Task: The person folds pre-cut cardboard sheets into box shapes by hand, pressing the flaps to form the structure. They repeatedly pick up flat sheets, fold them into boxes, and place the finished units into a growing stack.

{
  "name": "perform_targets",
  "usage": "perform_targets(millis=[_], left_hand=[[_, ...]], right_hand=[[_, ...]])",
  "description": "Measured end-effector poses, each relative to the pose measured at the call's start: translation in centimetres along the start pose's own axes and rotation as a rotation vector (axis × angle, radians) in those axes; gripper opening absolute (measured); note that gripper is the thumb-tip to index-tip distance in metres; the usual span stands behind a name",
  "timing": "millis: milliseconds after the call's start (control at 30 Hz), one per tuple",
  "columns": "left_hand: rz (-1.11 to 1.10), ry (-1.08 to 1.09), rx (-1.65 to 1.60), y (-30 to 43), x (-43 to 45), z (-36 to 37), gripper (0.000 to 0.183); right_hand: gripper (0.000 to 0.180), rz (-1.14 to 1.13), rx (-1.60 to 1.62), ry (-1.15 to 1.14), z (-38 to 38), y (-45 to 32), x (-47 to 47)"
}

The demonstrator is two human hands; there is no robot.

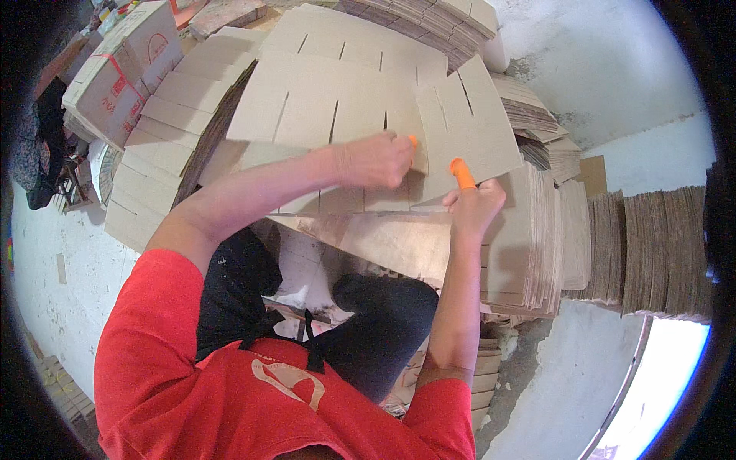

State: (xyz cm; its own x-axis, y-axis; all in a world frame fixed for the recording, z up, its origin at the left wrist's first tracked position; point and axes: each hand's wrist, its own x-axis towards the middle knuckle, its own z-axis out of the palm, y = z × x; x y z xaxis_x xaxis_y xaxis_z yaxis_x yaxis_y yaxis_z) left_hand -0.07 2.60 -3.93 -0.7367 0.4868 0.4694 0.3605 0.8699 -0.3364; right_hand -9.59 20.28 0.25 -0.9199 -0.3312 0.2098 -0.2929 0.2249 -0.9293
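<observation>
Before me lie pale cardboard divider sheets [310, 123] with narrow slots, overlapping on a wooden board [397, 236]. My left hand [382, 161] is slightly blurred, its fingers curled over the sheets beside their right edge. Whether it pinches a sheet is hidden. An orange finger cot shows at its tip. My right hand [477, 204] grips the lower edge of a tilted slotted cardboard piece [477, 123], with an orange-covered finger lying on its face. That piece overlaps the right end of the sheets near my left hand.
A fanned row of cardboard strips [178, 109] lies left, beside a carton [123, 75] bearing writing. Stacked cardboard sheets [517, 247] stand close to my right forearm, with further upright stacks [661, 250] along the wall. Another cardboard pile [425, 26] sits at the far side.
</observation>
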Motion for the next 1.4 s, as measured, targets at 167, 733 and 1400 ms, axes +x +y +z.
perform_targets(millis=[167, 733, 1400], left_hand=[[-0.105, 0.067, -0.136, 4.6, -1.2, 0.1, 0.024], [-0.417, -0.415, 0.201, -11.7, 1.0, 7.0, 0.019], [-0.262, -0.009, 0.101, -10.2, 1.3, 4.3, 0.017]], right_hand=[[0.028, -0.012, -0.037, 0.03, 1.3, 1.3, 0.3], [0.015, -0.045, -0.046, 0.01, 1.1, 3.6, -3.1], [0.024, 0.001, -0.01, 0.016, 1.0, 1.6, -3.1]])
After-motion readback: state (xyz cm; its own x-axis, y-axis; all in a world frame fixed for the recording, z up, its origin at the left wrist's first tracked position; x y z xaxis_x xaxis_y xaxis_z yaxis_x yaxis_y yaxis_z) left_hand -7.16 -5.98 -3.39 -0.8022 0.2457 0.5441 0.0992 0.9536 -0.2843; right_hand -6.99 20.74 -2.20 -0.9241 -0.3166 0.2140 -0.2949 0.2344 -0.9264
